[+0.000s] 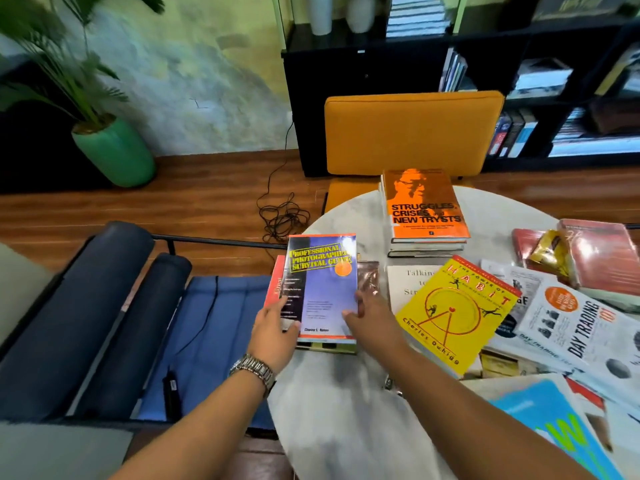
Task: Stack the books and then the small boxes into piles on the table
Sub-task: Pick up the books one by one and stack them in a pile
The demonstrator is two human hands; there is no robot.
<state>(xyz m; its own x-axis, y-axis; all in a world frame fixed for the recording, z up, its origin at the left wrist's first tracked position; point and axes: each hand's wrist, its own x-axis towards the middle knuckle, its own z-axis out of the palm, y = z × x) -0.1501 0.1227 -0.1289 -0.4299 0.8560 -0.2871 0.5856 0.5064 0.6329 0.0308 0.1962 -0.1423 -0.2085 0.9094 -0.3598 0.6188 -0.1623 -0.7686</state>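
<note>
A blue-purple photography guide book (323,285) is held at the left edge of the round marble table (339,410), above a red book (275,285). My left hand (273,332) grips its lower left edge, thumb on the cover. My right hand (372,315) holds its lower right edge. An orange book (424,202) tops a small pile at the back. A yellow book (457,310) lies beside my right hand over a white book (408,282). More books, one white trading book (581,323) among them, are scattered at the right.
An orange chair (412,133) stands behind the table, with a black bookshelf (519,64) beyond it. A blue cushioned bench (138,323) is at the left. A green plant pot (114,152) and a tangled cable (282,216) are on the wooden floor.
</note>
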